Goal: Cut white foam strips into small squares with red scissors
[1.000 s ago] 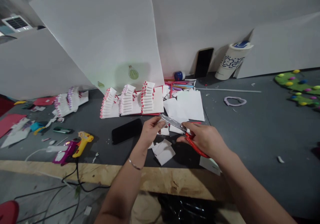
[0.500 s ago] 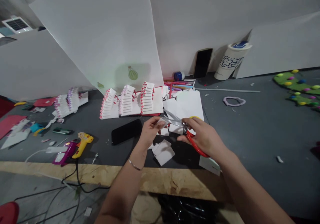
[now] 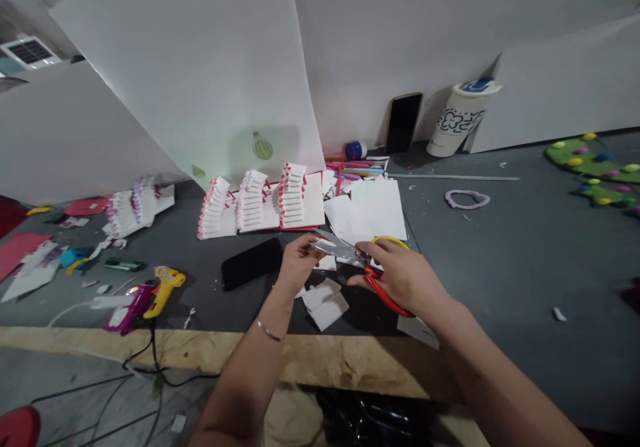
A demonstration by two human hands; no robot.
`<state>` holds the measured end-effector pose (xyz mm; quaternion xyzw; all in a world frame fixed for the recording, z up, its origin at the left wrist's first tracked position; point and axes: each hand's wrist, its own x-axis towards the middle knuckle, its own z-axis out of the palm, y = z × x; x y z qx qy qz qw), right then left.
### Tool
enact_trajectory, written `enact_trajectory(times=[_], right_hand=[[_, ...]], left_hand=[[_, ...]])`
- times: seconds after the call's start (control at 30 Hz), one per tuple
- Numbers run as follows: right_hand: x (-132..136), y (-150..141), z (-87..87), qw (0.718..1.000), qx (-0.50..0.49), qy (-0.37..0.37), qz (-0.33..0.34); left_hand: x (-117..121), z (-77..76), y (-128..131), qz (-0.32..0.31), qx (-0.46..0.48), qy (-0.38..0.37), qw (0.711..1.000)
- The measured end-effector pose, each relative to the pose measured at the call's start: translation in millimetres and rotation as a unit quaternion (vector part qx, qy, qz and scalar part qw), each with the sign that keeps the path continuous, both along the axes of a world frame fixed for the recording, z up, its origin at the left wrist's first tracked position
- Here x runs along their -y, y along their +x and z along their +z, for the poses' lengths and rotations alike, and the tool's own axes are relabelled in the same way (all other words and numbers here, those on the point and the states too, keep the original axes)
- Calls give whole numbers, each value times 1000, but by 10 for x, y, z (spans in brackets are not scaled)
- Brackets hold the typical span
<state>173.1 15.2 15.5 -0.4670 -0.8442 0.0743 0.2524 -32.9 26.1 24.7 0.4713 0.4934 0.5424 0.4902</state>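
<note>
My right hand (image 3: 400, 270) grips a pair of scissors (image 3: 385, 292) with one red and one yellow handle loop. Their metal blades are spread a little and point left toward my left hand (image 3: 299, 260). That hand pinches a small piece of white paper (image 3: 327, 242), which lies at the blades and is partly hidden by them. Below the hands, cut white paper pieces (image 3: 326, 306) rest on the dark table. Larger white sheets (image 3: 377, 207) lie just behind the scissors.
A black phone (image 3: 253, 264) lies left of my hands. Folded white paper strips with red tips (image 3: 291, 197) stand behind it. Yellow (image 3: 165, 290) and purple (image 3: 129, 308) glue guns sit farther left, cords hanging over the edge. A paper cup (image 3: 457, 120) and another phone (image 3: 403, 124) lean at the back wall.
The scissors have moved slightly left, so their blades now reach over the paper at my left fingertips. My left hand has hardly moved.
</note>
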Motion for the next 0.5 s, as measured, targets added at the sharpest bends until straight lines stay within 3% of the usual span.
enact_trajectory(times=[0.27, 0.5], right_hand=[[-9, -8, -12, 1000, -1, -5, -3], [-3, -15, -17, 1000, 4, 4, -8]], left_hand=[[-3, -65, -20, 20, -4, -8, 1000], [-8, -121, -49, 2, -27, 4, 1000]])
